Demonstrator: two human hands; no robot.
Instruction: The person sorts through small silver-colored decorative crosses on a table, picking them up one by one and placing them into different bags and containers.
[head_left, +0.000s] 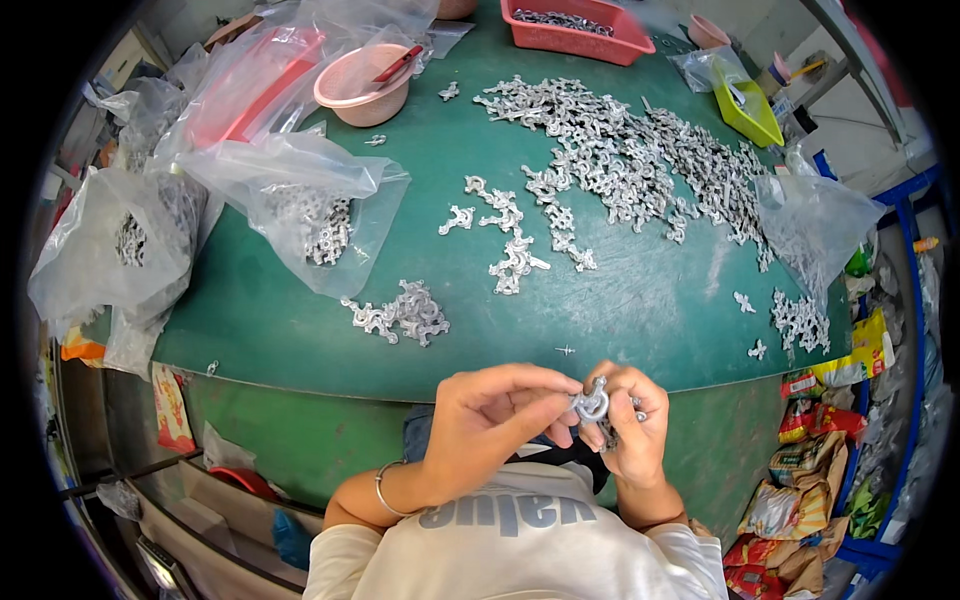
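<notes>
Close to my body, just past the table's near edge, both hands meet at a small silver metal casting (593,402) with a ring-shaped part. The thumb and fingertips of my left hand (490,415) pinch its left side. My right hand (640,440) curls around its right side, with more silver metal showing between those fingers; I cannot tell how many pieces are there. On the table ahead lies a tiny loose metal piece (566,350). A small heap of like castings (405,315) sits to the left, and a large spread of them (620,160) covers the far middle.
Clear plastic bags of metal parts (300,200) lie at the left. A pink bowl (362,95) holding a red-handled tool, a red tray (580,40) and a yellow-green basket (748,110) stand at the back. Another small heap (800,322) lies at the right edge, near blue shelving (908,290).
</notes>
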